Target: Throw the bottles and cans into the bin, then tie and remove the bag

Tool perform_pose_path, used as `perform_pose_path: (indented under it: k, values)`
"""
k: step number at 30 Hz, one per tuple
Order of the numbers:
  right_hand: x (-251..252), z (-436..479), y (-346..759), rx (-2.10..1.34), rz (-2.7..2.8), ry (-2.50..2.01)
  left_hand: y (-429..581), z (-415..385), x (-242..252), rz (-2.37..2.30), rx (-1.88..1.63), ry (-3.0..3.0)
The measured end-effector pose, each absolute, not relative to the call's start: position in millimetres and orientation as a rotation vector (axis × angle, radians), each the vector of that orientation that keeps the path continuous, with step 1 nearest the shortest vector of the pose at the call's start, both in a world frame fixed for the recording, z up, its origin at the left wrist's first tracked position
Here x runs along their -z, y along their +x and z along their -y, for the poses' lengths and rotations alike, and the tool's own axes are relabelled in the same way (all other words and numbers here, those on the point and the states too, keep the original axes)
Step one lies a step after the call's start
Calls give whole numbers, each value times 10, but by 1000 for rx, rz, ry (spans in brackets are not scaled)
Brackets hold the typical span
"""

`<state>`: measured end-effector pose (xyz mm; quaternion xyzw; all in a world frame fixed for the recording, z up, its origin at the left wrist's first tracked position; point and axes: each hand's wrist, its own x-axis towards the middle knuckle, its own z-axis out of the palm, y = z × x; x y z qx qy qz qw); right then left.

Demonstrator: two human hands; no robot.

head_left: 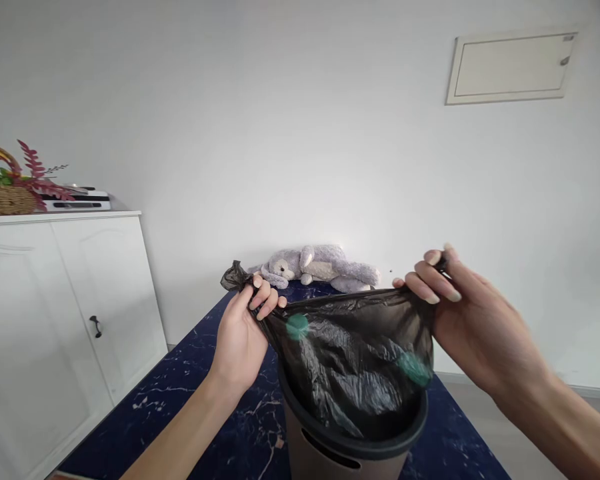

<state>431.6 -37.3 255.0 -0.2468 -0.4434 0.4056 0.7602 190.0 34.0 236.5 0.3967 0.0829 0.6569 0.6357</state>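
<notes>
A thin black trash bag (350,360) is stretched between my two hands, its lower part hanging inside the trash can (293,440). Bunched plastic at one top corner is gripped in my left hand (250,327), with a crumpled end sticking out past the fingers. My right hand (460,313) pinches the opposite top corner, fingers closed. Two green patches show through the dark plastic; what they belong to I cannot make out. The can is brownish with a dark rim and a slot-shaped handle hole in front.
The can stands on a dark blue marble-patterned table (250,413). A grey plush rabbit (320,263) lies at its far end by the wall. To the left is a white cabinet (65,320) bearing a wicker basket (7,199) with plants. A panel (513,67) is on the wall.
</notes>
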Motion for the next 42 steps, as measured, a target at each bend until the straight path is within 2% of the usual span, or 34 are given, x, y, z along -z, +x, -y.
perform_pose_path:
  k: [4, 8, 13, 18, 23, 29, 33, 42]
  values:
    - [-2397, 463, 4521, -823, 973, -580, 1903, -331, -2370, -182, -1489, 898]
    - [-2014, 529, 4791, -768, 980, -762, 1904, -300, -2374, -197, -1477, 894]
    - [-1562, 605, 5002, -1037, 1074, -1133, 1927, -277, -2376, -209, -1467, 925]
    - [-1900, 486, 4732, -1111, 1060, -1358, 1947, -293, -2375, -208, -1456, 970]
    - [-2319, 201, 4489, -1277, 1166, -1131, 1947, -322, -2360, -233, -1407, 1031]
    - [-2453, 116, 4378, -1322, 1152, -593, 1992, -317, -2344, -239, -1289, 1132]
    - [-2543, 78, 4270, -1356, 1221, -438, 2034, -273, -2368, -262, -1173, 1300]
    - [-2581, 45, 3936, -1095, 1529, -960, 2087, -253, -2337, -319, -1119, 1554]
